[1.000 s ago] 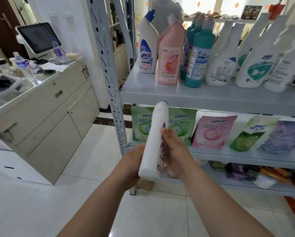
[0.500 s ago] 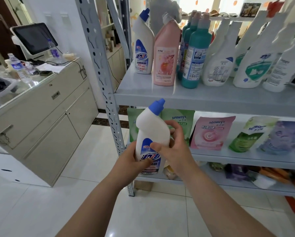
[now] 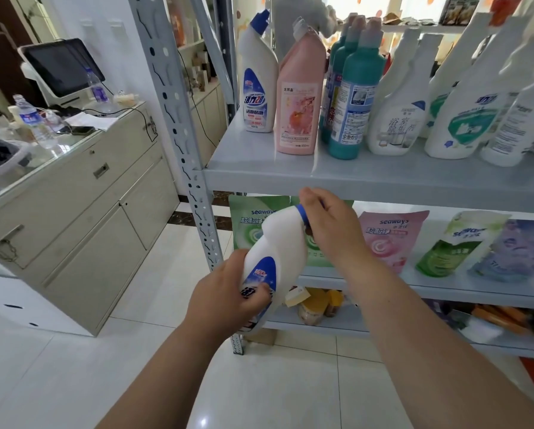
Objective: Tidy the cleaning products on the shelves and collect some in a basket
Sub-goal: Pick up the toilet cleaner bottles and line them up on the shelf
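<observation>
Off to the L: a beige cabinet [image 3: 83, 212] w/ drawers & doors, glass top. On it, a tilted black touchscreen [image 3: 60, 65] on a white stand. A clear water bottle [image 3: 30, 120] w/ blue label stands nr the front. A 2nd bottle [image 3: 96, 91], purple label, is just beside the screen. White papers [image 3: 91, 120] lie flat, dark phone [image 3: 78, 130] just beside them. A black cable [image 3: 143, 114] trails over the edge. Glossy white floor tiles [image 3: 74, 376] below.
</observation>
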A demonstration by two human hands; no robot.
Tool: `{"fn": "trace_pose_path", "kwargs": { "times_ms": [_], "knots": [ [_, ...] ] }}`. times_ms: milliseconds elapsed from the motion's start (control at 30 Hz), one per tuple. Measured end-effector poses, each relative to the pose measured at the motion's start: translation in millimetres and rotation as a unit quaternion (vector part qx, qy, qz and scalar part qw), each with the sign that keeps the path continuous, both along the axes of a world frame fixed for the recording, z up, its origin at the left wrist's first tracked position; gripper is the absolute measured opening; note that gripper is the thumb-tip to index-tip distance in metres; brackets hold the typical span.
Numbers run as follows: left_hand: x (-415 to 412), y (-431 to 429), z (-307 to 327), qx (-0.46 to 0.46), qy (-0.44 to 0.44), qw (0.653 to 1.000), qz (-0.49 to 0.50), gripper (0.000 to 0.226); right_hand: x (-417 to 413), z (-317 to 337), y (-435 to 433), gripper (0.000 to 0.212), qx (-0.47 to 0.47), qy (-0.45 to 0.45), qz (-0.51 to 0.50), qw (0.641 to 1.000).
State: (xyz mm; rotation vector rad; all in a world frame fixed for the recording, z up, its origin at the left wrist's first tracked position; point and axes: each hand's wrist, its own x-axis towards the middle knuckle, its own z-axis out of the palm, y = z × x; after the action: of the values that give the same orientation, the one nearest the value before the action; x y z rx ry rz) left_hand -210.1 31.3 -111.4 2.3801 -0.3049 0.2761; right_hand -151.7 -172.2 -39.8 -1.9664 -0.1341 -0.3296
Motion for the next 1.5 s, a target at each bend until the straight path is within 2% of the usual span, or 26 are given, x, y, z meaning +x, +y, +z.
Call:
{"fn": "trace_pose_path", "kwargs": {
  "times_ms": [67, 133, 267, 367, 500, 567, 633, 767, 900, 1033, 1133, 1267, 1367, 1500],
  "knots": [
    [2, -1, 3, 0.009, -0.010, 1.000, 0.003, 0.054, 5, 3, 3, 0.040, -0.028, -0.040, -0.024, 0.999],
    [4, 0, 8, -0.014, 0.016, 1.000, -0.007, 0.049, 8, 5, 5, 0.035, -0.033, -0.073, -0.032, 0.996],
    [6, 0, 18, -0.142, 0.109, 0.982, -0.055, 0.035, 13, 6, 4, 0.036, -0.049, -0.134, -0.027, 0.989],
    [5, 1, 24, -0.236, 0.176, 0.951, -0.093, 0.038, 16, 5, -2, 0.039, -0.075, -0.154, -0.016, 0.985],
    [7, -2, 27, -0.268, 0.240, 0.925, -0.124, 0.047, 18, 2, -12, 0.031, -0.094, -0.186, 0.001, 0.978],
    [8, -5, 24, -0.267, 0.248, 0.923, -0.125, 0.047, 19, -1, -15, 0.035, -0.085, -0.170, 0.010, 0.982],
    [11, -9, 22, -0.264, 0.243, 0.926, -0.116, 0.043, 21, -3, -17, 0.039, -0.067, -0.153, 0.019, 0.986],
    [23, -23, 21, -0.237, 0.193, 0.948, -0.084, 0.018, 25, 0, -21, 0.026, -0.004, -0.086, 0.037, 0.996],
    [37, -38, 23, -0.252, 0.125, 0.960, -0.017, 0.029, 24, -8, -30, 0.057, 0.064, 0.025, 0.119, 0.991],
    [49, -55, 35, -0.307, 0.087, 0.948, 0.012, 0.019, 23, -11, -40, 0.077, 0.052, 0.082, 0.201, 0.975],
    [58, -71, 48, -0.328, 0.065, 0.942, 0.004, 0.020, 31, -5, -51, 0.088, 0.067, 0.074, 0.217, 0.971],
    [83, -85, 80, -0.349, 0.043, 0.936, -0.018, 0.038, 57, 24, -70, 0.088, 0.086, 0.029, 0.210, 0.973],
    [121, -76, 104, -0.344, 0.008, 0.939, 0.008, 0.046, 80, 51, -79, 0.083, 0.107, -0.014, 0.198, 0.974],
    [190, -53, 122, -0.341, -0.012, 0.935, 0.091, 0.033, 107, 77, -82, 0.083, 0.113, -0.065, 0.160, 0.979]
  ]
}}
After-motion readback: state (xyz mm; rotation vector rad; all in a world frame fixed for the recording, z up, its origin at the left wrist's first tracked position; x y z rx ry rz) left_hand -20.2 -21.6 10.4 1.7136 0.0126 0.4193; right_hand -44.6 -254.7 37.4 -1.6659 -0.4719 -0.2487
